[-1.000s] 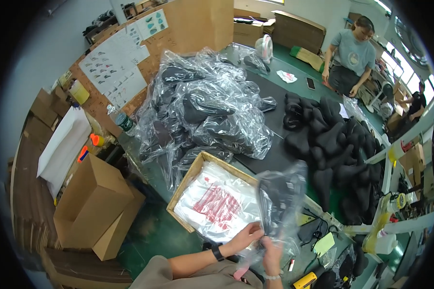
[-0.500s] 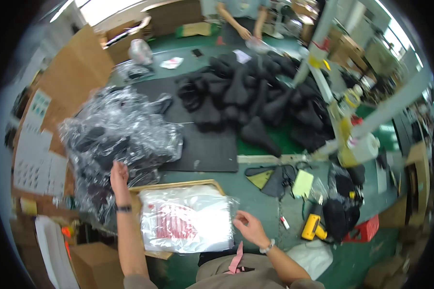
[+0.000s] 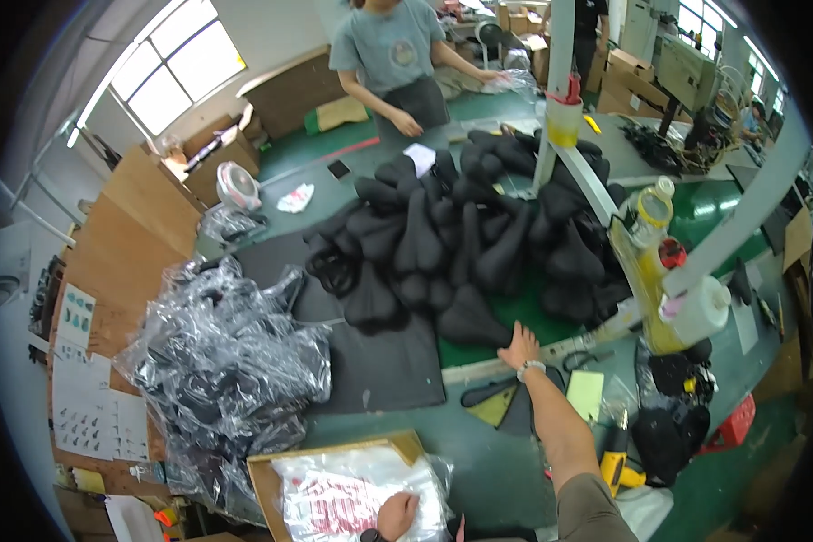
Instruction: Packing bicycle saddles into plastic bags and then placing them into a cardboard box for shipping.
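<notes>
At tip of black saddle (image 3: 469, 318): right hand (image 3: 519, 347), grip unclear; left hand (image 3: 397, 516) curled over clear bags (image 3: 334, 499), grip unclear.

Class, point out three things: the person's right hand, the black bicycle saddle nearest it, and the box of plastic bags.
Right hand (image 3: 519, 348): head view, back of the hand.
Black bicycle saddle (image 3: 469, 319): head view, middle of its body.
Box (image 3: 407, 443): head view, far-right corner.

I'm in a workshop: black saddle-shaped pieces (image 3: 420, 239) heaped on my green tabletop (image 3: 497, 461), a plastic-wrapped pile (image 3: 226, 352) alongside, cardboard boxes (image 3: 235, 164) and a co-worker (image 3: 388, 54) beyond.
</notes>
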Available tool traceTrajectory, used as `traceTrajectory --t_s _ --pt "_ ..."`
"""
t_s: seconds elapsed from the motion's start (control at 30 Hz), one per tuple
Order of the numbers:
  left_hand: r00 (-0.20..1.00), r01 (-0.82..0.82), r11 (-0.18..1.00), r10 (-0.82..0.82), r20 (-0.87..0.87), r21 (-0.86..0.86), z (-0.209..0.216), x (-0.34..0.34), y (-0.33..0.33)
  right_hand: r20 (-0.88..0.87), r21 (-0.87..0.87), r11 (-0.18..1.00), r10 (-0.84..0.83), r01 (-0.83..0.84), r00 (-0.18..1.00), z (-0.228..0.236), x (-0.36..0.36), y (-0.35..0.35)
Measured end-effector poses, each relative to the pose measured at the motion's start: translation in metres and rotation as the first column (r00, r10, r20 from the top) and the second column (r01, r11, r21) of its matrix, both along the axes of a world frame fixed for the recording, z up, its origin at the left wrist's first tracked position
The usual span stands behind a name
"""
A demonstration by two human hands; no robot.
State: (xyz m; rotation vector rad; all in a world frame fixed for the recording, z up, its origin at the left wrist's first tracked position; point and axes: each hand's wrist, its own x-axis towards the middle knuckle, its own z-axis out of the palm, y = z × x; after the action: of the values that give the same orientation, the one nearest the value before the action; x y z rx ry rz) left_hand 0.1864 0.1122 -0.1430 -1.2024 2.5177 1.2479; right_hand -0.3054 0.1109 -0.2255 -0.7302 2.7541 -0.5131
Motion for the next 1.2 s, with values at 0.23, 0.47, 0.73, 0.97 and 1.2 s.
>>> traceTrajectory --t_s 0.23,0.47,0.73,0.97,1.2 --pt "0.989 -0.101 0.986 0.084 0.125 0.135 0.029 0.005 0.002 0.322 -0.01 0.993 0.115 -0.118 0.94 0.069 0.043 0.024" --pt "0.909 -0.413 0.87 0.376 0.181 0.269 -0.006 0.023 -0.008 0.534 -0.052 0.995 -0.048 0.089 0.844 0.093 0.223 0.167" --pt "0.851 -0.396 0.793 0.506 -0.14 0.463 0.003 0.032 -0.007 0.967 -0.235 0.816 0.142 0.529 0.209 0.067 0.284 0.202" --pt "0.706 -0.482 0.602 0.697 -0.125 0.636 0.009 0.038 -0.005 0.558 -0.603 0.76 0.184 0.243 0.809 0.167 0.341 0.216" --pt "0.584 -0.573 0.527 0.8 -0.139 0.627 -0.004 0.06 -0.017 0.452 -0.134 0.843 0.52 -0.522 0.724 0.174 0.373 0.153"
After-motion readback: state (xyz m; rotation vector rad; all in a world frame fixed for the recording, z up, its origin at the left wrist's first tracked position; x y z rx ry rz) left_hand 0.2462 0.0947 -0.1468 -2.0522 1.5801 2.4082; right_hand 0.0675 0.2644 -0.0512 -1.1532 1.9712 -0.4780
